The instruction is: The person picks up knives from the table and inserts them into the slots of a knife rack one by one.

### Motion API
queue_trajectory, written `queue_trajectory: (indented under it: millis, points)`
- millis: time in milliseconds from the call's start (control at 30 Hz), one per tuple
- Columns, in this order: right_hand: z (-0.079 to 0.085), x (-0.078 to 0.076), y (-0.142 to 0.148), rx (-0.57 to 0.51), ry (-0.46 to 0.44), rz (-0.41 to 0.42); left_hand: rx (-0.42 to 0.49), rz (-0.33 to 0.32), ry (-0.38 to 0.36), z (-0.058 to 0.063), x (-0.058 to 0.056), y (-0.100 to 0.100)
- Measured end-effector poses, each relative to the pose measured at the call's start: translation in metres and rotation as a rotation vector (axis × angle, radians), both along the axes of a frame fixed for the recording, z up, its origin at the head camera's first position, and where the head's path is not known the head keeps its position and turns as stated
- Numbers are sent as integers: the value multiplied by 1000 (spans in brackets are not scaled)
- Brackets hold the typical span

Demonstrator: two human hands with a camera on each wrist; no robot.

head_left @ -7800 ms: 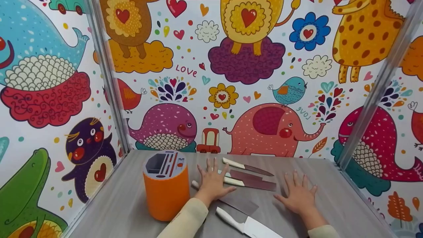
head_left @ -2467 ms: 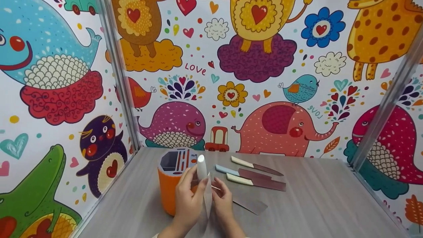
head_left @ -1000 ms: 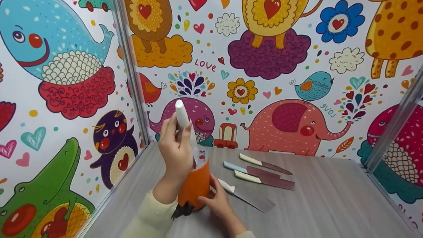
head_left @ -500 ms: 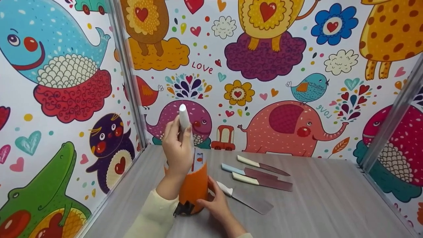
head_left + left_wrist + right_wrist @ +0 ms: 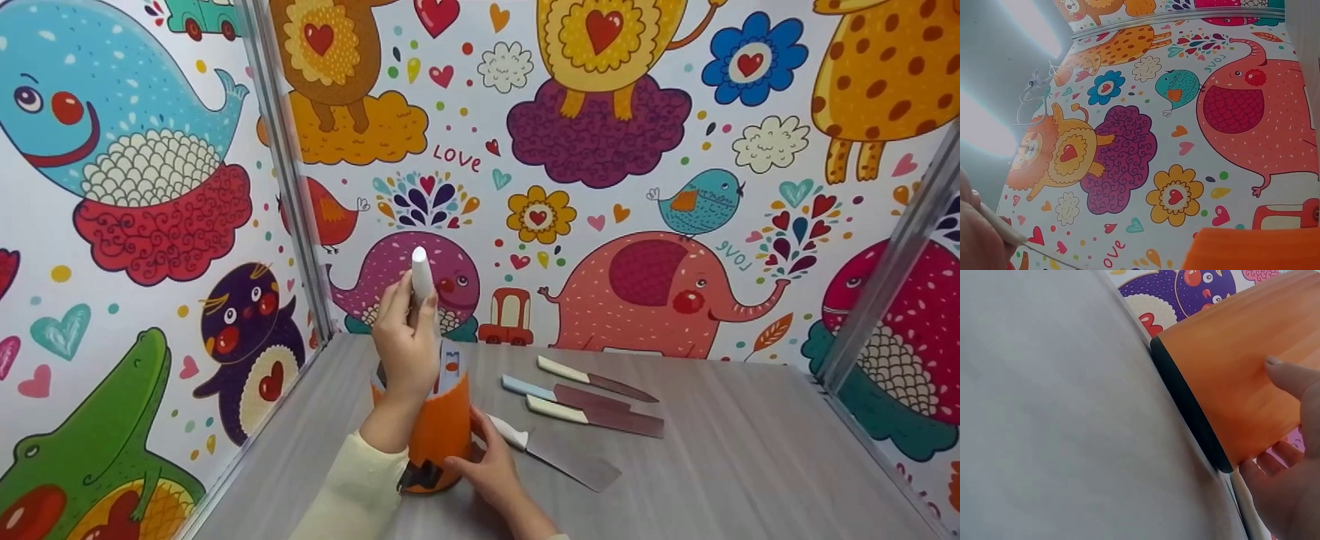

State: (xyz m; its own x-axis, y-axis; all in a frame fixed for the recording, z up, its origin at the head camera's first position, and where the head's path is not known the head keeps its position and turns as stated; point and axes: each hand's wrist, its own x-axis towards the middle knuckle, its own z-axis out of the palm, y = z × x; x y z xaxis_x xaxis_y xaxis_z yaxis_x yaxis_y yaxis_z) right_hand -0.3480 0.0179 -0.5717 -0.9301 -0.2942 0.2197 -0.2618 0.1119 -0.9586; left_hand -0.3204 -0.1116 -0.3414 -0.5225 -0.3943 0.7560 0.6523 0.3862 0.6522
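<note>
My left hand (image 5: 405,349) grips the white handle (image 5: 422,277) of a kitchen knife above the orange knife block (image 5: 442,420). The blade points down at the block's slotted top; the hand and wrist hide most of it. My right hand (image 5: 491,457) holds the block's lower right side, thumb in front and fingers behind. In the right wrist view the thumb and fingertips touch the orange wall (image 5: 1230,377) near its dark base (image 5: 1190,410). The left wrist view shows the held handle (image 5: 1002,226) and a thin strip of blade.
A white-handled cleaver (image 5: 574,459) lies right of the block. Behind it lie a cream-handled cleaver (image 5: 622,421), a blue-handled knife (image 5: 529,386) and a pointed cream-handled knife (image 5: 566,369). Patterned walls enclose the grey table (image 5: 712,465) at the back and sides.
Both hands lay on the table first; then they held the white-handled knife. My right hand moved to the block, my left raised the knife over it. Lately the knife has sunk slightly.
</note>
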Motion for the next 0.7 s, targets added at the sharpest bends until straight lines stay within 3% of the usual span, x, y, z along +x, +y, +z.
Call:
queue_trajectory:
  millis: [333, 700]
  points:
    - [1, 4, -6, 103, 44, -48, 1, 35, 4, -5, -3, 0]
    - [1, 4, -8, 115, 50, -75, 40, -29, -58, -19, -15, -3]
